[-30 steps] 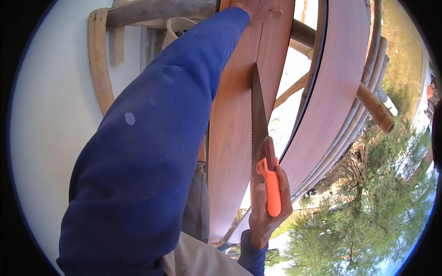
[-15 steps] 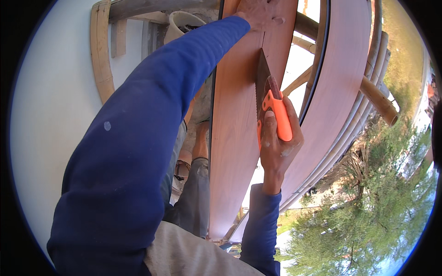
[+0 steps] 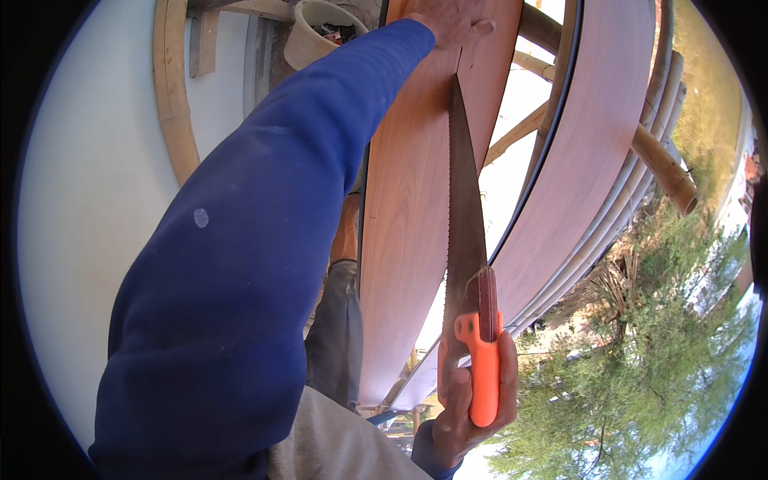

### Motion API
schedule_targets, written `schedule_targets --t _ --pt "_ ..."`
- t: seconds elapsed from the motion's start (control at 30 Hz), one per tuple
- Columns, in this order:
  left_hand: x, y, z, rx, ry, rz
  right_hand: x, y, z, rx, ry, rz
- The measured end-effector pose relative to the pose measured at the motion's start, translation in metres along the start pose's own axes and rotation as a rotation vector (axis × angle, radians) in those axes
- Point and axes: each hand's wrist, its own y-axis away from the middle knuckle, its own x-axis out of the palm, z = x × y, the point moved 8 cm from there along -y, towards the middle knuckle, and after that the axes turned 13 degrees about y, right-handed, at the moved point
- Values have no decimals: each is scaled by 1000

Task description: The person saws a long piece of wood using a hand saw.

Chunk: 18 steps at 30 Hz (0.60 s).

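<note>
My right hand (image 3: 472, 412) is wrapped round the orange handle of a handsaw (image 3: 466, 200). The saw's long, dark, toothed blade points away from me, its tip in a cut line in a reddish-brown wood-grain board (image 3: 404, 184). At the far end of the blade, my left hand (image 3: 448, 20) presses on the board, thumb apart from the palm. The upper picture edge cuts off its other fingers. My left arm in its blue sleeve reaches over the board's left side.
To the right lies another wood-grain plank (image 3: 592, 136) beside bamboo poles (image 3: 686, 192). A pale bucket (image 3: 308, 44) with dark bits in it stands at the far left, near a wooden frame (image 3: 170, 104) and a white wall (image 3: 96, 184). Someone's trousered leg (image 3: 336, 328) shows below the board.
My right hand has drawn the saw back toward me, so much more of its blade shows. My left hand remains on the board.
</note>
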Motion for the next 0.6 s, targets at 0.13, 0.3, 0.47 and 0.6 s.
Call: schedule_targets --t 0.13,0.3,0.47,0.6 --pt "2 -3 4 -5 -61 23 -7 26 -15 130 -33 -30" --pt "12 -3 4 29 -73 -28 30 -13 -32 -85 96 -75" --pt "12 -4 6 45 -40 -2 84 -79 -30 -117 -11 -77" --pt "6 -3 0 39 -45 20 132 -140 -47 -152 -52 -68"
